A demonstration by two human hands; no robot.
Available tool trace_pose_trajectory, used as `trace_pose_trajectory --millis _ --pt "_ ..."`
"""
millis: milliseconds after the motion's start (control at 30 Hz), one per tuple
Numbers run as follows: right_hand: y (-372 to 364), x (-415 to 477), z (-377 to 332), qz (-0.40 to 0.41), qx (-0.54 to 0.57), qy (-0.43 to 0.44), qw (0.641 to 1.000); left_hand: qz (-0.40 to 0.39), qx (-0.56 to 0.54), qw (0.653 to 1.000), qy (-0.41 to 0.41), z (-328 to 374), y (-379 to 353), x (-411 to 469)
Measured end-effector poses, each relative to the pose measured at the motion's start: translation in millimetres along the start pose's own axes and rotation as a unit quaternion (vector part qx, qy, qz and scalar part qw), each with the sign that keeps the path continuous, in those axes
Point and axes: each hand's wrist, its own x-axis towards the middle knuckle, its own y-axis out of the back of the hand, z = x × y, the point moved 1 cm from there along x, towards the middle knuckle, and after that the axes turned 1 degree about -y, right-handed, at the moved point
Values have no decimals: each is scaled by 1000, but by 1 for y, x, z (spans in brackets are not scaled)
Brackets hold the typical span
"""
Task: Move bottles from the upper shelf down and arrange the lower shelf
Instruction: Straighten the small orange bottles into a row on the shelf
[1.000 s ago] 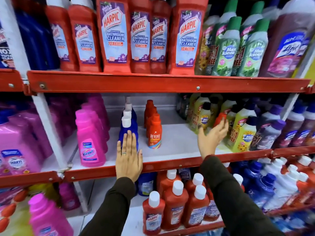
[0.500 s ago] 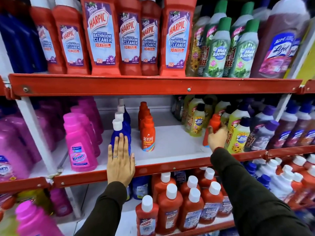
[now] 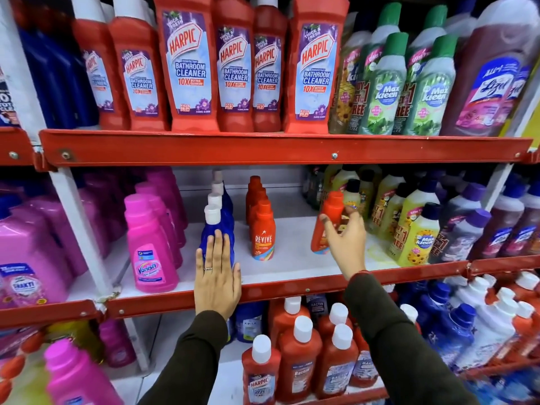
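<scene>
On the middle red metal shelf [image 3: 292, 287], a file of blue white-capped bottles [image 3: 217, 229] stands at nine o'clock of the file of small orange Revive bottles [image 3: 263, 229] — bare board between. At three o'clock, the right hand [image 3: 346, 241] grips a tilted orange bottle [image 3: 328, 220], just beside the yellow Max Kleen bottles [image 3: 415, 235]. The left hand [image 3: 217, 276] lies flat against the front blue bottle.

Six red Harpic bottles [image 3: 191, 62] above; four blue bottles [image 3: 217, 229], four lined-up orange Revive bottles [image 3: 263, 229] below.

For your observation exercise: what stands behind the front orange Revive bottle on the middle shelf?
Behind the front Revive bottle a single-file row of like orange bottles runs toward the back wall. Only their caps and shoulders show; their labels and exact number are hidden by the bottles in front.
</scene>
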Motion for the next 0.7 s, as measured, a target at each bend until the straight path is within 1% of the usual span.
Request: trace_pose_trajectory --millis 67,200,333,700 --pt "-14 -14 -7 -28 24 13 999 3 -3 1000 0 0 0 0" --pt "-41 -39 -19 -78 36 27 996 3 -2 1000 -1 0 0 1" --pt "-62 -55 -25 -112 17 27 993 -3 2 1000 0 -1 -1 0" --pt "-78 -69 -28 -108 -29 35 993 -18 2 1000 2 -2 -1 0"
